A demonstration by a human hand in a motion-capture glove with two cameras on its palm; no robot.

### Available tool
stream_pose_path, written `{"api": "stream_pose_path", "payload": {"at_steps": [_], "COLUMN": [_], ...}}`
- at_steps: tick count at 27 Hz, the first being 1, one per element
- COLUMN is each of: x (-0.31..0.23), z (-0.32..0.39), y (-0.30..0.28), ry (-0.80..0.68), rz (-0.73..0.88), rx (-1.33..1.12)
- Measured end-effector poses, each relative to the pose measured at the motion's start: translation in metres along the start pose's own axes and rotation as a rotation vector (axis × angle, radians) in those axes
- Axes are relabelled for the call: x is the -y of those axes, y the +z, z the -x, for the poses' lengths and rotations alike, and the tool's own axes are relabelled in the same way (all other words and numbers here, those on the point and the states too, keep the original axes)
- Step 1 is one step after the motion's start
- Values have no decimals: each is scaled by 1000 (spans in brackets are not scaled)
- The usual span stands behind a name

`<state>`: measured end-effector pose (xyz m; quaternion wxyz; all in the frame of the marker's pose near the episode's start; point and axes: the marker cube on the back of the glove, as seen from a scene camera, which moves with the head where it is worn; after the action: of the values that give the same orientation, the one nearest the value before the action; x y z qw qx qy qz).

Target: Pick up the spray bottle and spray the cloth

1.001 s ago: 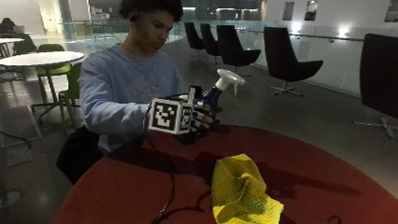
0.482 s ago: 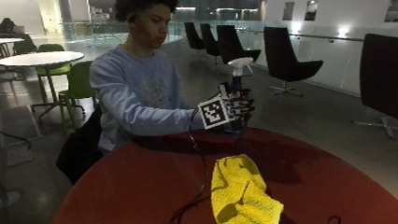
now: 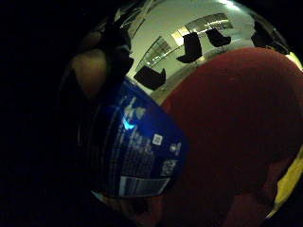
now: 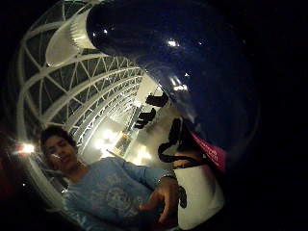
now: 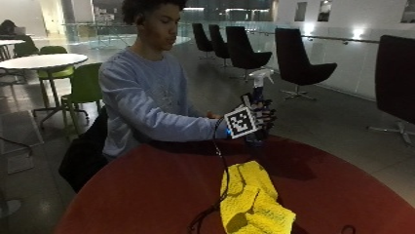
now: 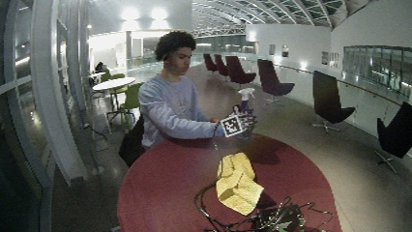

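Person (image 5: 146, 97): seated at the far left side of the table, light blue sweatshirt, right arm extended. Table (image 5: 142, 195): round, red. Right hand (image 5: 259, 119): gloved, fingers curled round the body of the spray bottle. Spray bottle (image 5: 259, 85): 1, dark blue, white trigger head, upright, held above the table's far edge. Cloth (image 5: 253, 200): 1, yellow, crumpled, lying on the table nearer the camera, apart from the bottle. Chairs (image 5: 295, 61): dark, along the right wall.
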<state>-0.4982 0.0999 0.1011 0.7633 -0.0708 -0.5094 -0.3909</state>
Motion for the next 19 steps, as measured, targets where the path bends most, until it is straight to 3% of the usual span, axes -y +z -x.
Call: {"api": "stream_pose_path", "payload": {"at_steps": [8, 13, 19], "x": [-25, -37, -82], "z": [0, 4, 6], "y": [-3, -38, -129], "ry": [53, 67, 91], "rz": [200, 119, 98], "rx": [11, -124, -365]}}
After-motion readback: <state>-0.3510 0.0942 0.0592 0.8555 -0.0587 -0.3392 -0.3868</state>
